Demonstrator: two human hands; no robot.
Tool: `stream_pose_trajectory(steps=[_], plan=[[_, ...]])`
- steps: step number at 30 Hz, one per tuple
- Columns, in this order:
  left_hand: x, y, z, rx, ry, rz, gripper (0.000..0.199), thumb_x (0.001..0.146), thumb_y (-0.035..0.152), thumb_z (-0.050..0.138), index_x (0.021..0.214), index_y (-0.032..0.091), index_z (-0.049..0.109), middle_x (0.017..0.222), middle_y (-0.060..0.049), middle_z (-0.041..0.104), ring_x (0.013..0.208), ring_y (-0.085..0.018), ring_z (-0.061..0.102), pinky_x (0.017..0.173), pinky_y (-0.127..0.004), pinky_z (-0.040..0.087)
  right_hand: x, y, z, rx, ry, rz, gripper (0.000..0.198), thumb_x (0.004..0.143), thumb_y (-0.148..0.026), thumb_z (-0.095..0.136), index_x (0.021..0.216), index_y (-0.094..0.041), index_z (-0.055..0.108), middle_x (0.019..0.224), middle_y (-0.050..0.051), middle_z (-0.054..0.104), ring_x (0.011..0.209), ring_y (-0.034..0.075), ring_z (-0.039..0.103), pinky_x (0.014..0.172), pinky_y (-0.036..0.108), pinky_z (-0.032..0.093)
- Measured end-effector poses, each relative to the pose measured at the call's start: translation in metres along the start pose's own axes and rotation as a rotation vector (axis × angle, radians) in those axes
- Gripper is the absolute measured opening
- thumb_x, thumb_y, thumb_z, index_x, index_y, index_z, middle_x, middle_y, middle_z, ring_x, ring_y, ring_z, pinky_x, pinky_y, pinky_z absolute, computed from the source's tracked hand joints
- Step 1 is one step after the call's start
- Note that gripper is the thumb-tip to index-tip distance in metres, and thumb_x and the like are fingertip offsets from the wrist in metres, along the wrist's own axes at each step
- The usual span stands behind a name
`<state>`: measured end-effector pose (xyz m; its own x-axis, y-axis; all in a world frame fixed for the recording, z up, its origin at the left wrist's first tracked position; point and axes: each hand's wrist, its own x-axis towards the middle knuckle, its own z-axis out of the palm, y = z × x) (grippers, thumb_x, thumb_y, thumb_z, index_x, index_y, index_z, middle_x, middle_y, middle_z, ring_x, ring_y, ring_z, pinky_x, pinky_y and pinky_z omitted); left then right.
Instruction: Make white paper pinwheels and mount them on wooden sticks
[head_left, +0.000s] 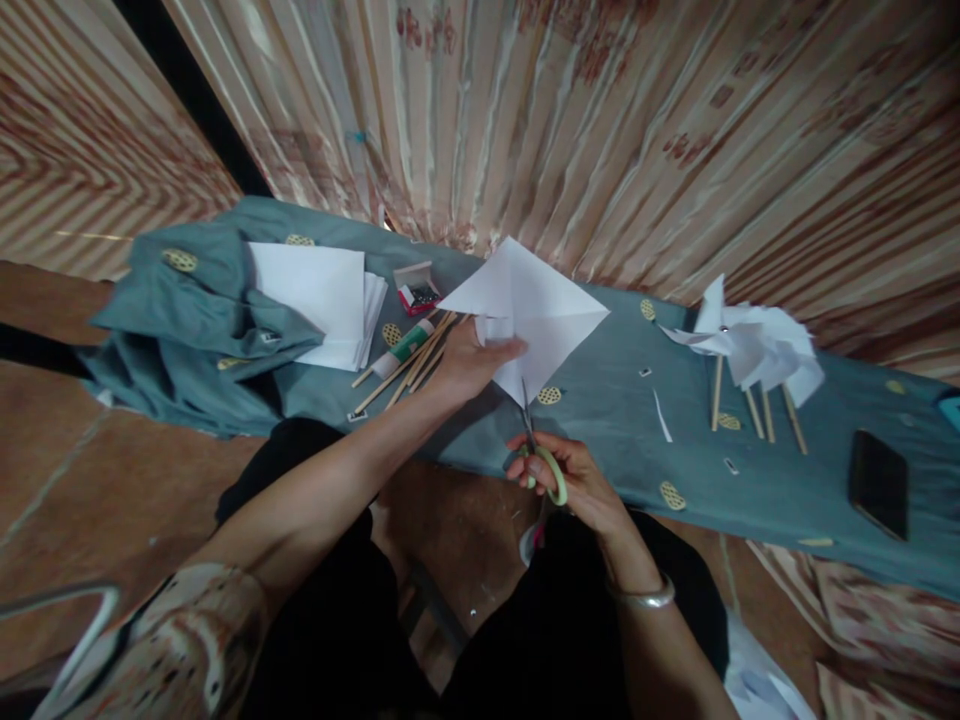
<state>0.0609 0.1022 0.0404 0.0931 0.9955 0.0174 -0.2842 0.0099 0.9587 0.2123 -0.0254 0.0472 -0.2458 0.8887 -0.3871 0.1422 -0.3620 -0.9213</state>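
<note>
A white square paper (551,310) with crease lines is held up over the table, one corner pointing down toward me. Its left side has a slit, with a flap standing apart. My left hand (480,358) grips the paper near its lower left, thumb on top. In my right hand (566,470) is a pair of scissors (553,475) with pale green handles, fingers through the loops. The blades meet the paper's lower corner; how far they reach into it I cannot tell.
Stacked white paper (311,300), a small red box (417,290) of dark pieces, a green-and-white tube (405,347) and several wooden sticks (409,372) lie left. Several paper pinwheels (750,340) and a phone (879,485) lie right on the green tablecloth (615,420). A curtain (600,130) hangs behind.
</note>
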Motion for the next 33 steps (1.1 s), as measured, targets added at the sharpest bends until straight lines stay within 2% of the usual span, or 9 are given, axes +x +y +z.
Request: stream_pose_trajectory(steps=[8,19,28,33], plan=[[-0.0036,-0.0009,0.0008,-0.001,-0.023,-0.043,0.022,0.061,0.022,0.08,0.077,0.016,0.066,0.076,-0.005,0.067,0.074,-0.024,0.066,0.076,-0.041,0.054,-0.0004,0.0014,-0.0011,0.017,-0.003,0.01,0.051,0.072,-0.065,0.071,0.092,-0.018,0.066,0.075,0.001,0.069,0.063,0.011,0.059,0.056,0.021,0.046],[-0.006,0.0006,0.0007,0.002,-0.024,-0.068,0.019,0.061,0.022,0.08,0.073,0.016,0.066,0.072,-0.004,0.068,0.069,-0.021,0.065,0.072,-0.038,0.057,0.0001,0.0012,0.0,0.003,0.036,-0.008,0.054,0.069,-0.067,0.072,0.091,-0.019,0.066,0.071,0.001,0.068,0.06,0.012,0.06,0.054,0.023,0.047],[-0.0017,-0.0036,0.0005,-0.02,0.008,-0.011,0.026,0.059,0.021,0.081,0.08,0.016,0.065,0.075,-0.003,0.068,0.074,-0.021,0.066,0.075,-0.037,0.055,0.001,0.0021,0.0031,-0.008,0.074,-0.007,0.051,0.07,-0.066,0.071,0.091,-0.02,0.065,0.066,0.0,0.067,0.057,0.013,0.061,0.052,0.024,0.048],[-0.0013,-0.0015,-0.0004,-0.013,0.013,0.017,0.029,0.058,0.021,0.082,0.081,0.016,0.065,0.073,-0.002,0.068,0.073,-0.02,0.065,0.073,-0.035,0.056,0.0016,0.0018,0.0037,0.031,0.084,0.001,0.049,0.068,-0.063,0.075,0.09,-0.02,0.066,0.064,-0.002,0.066,0.057,0.013,0.062,0.056,0.026,0.052]])
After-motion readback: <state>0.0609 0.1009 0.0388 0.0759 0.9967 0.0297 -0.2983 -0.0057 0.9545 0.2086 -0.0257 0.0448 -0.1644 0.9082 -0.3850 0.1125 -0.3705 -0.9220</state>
